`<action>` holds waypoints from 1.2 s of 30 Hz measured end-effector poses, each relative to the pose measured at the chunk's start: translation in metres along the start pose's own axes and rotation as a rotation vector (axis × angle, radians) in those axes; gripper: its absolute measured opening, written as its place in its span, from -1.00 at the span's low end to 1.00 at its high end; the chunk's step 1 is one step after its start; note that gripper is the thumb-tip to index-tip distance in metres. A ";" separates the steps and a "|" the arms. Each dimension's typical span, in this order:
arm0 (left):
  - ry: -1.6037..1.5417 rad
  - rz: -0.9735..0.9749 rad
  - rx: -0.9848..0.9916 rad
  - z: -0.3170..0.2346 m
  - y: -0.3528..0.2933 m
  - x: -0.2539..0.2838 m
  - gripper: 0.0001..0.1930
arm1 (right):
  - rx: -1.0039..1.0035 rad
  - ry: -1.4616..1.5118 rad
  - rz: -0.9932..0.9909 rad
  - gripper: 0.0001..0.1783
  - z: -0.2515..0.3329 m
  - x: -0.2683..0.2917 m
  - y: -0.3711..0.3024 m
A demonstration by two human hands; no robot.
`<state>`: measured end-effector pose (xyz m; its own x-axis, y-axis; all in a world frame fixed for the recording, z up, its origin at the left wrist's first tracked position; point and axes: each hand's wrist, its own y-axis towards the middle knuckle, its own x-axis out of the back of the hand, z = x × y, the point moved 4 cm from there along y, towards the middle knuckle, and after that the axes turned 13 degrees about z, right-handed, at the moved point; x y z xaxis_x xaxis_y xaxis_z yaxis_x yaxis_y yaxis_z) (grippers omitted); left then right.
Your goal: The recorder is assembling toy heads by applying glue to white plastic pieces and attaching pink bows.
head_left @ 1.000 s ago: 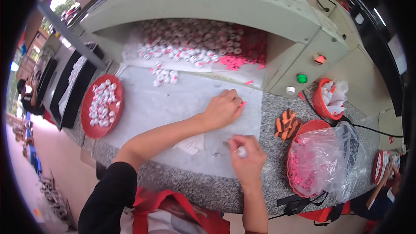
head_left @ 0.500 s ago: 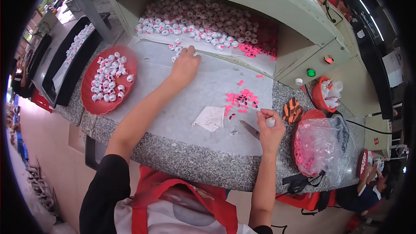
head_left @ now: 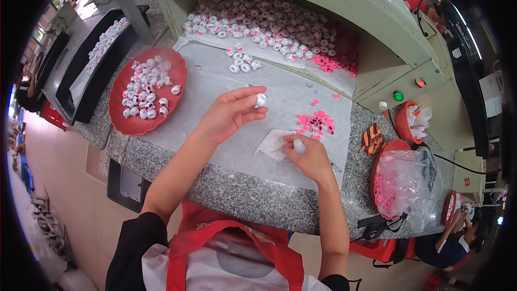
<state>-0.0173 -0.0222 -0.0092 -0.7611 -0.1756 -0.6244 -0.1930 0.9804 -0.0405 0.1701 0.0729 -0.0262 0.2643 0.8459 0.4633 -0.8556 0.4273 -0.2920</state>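
Observation:
Between the thumb and fingers of my left hand (head_left: 229, 116) is a small white ring-like piece (head_left: 260, 100), raised above the paper-covered bench. My right hand (head_left: 311, 160) is closed around a small whitish, round-ended object (head_left: 299, 146), probably a small bottle; most of it is hidden. Under its fingertips lies a creased white paper or cloth (head_left: 271, 144). Just beyond that hand is a scatter of small pink and dark pieces (head_left: 318, 122). Several loose white pieces (head_left: 245, 67) sit on the sheet before the cabinet.
A red scalloped plate (head_left: 119, 116) of white pieces stands left. Heaps of white pieces (head_left: 269, 24) fill the open greenish cabinet (head_left: 371, 35). To the right are a striped cloth (head_left: 372, 139), a red basket (head_left: 403, 124) and a plastic-covered red tray (head_left: 378, 170). Another person (head_left: 447, 242) sits far right.
My left hand has come back from the cabinet front with a white piece. My right hand has moved left to the creased sheet. The blade seen beside it is no longer visible.

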 end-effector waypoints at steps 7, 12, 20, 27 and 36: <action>-0.213 0.195 -0.023 0.015 -0.007 -0.043 -0.58 | 0.100 0.160 -0.200 -0.63 0.013 0.027 -0.003; -0.140 0.141 -0.038 0.025 -0.007 -0.051 -0.60 | 0.293 0.548 -0.327 -0.57 0.053 0.024 -0.010; -0.149 -0.023 -0.069 0.018 -0.009 -0.039 -0.57 | 0.379 0.632 -0.528 -0.60 0.053 0.019 -0.032; -0.046 -0.006 0.015 0.009 -0.011 -0.037 -0.57 | 0.458 0.656 -0.612 -0.60 0.046 0.024 -0.040; 0.434 -0.034 -0.102 0.013 -0.018 -0.050 -0.58 | 0.438 0.398 -0.757 -0.60 0.066 0.020 -0.055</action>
<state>0.0317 -0.0300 0.0126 -0.9383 -0.2505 -0.2383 -0.2661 0.9633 0.0351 0.1928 0.0451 0.0544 0.8779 0.4752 0.0586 -0.4646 0.8159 0.3441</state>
